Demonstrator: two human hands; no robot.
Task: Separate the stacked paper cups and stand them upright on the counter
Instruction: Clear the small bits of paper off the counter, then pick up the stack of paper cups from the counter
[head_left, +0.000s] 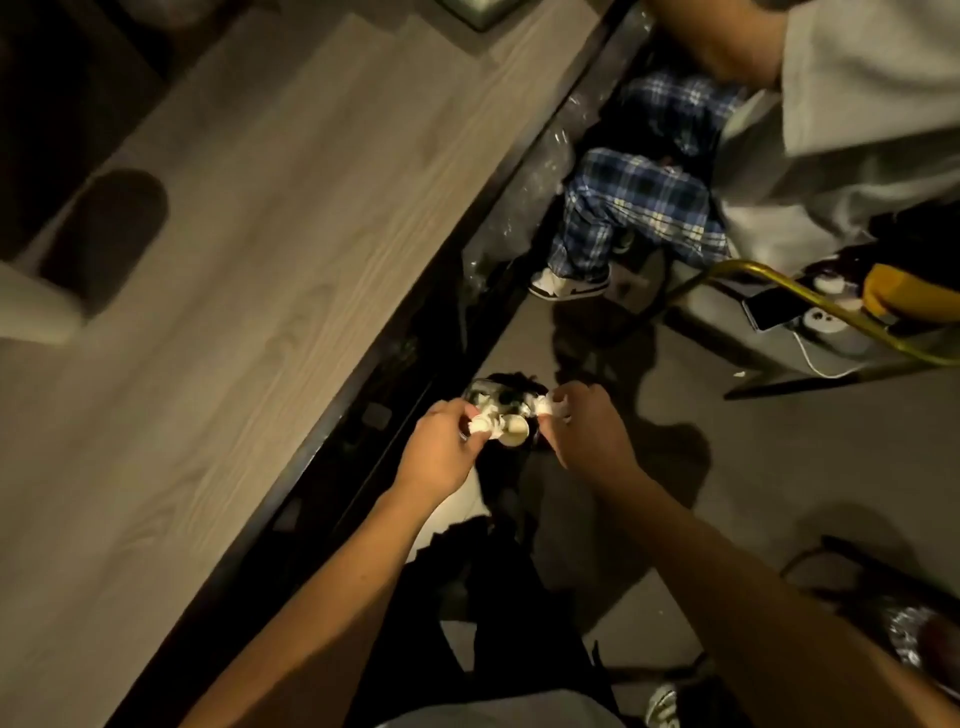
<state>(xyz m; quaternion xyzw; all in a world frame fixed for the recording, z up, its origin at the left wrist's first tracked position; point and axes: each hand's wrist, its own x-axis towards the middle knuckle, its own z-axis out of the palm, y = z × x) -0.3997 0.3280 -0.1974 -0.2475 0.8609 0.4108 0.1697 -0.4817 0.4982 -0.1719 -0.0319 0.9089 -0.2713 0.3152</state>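
Head view: left hand (439, 441) gripping small white stacked paper cups (136, 428), right hand (579, 423) pinching other end; off wood-grain counter (234, 260), could crush/drop w/ hard pull.

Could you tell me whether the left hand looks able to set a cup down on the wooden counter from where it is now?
Probably yes: the left hand, gripping the paper cups, is just off the counter edge, and the nearest wood looks bare.

Small white paper cups (139, 432) lie sideways (details blurred), held below counter (291, 218) edge level.
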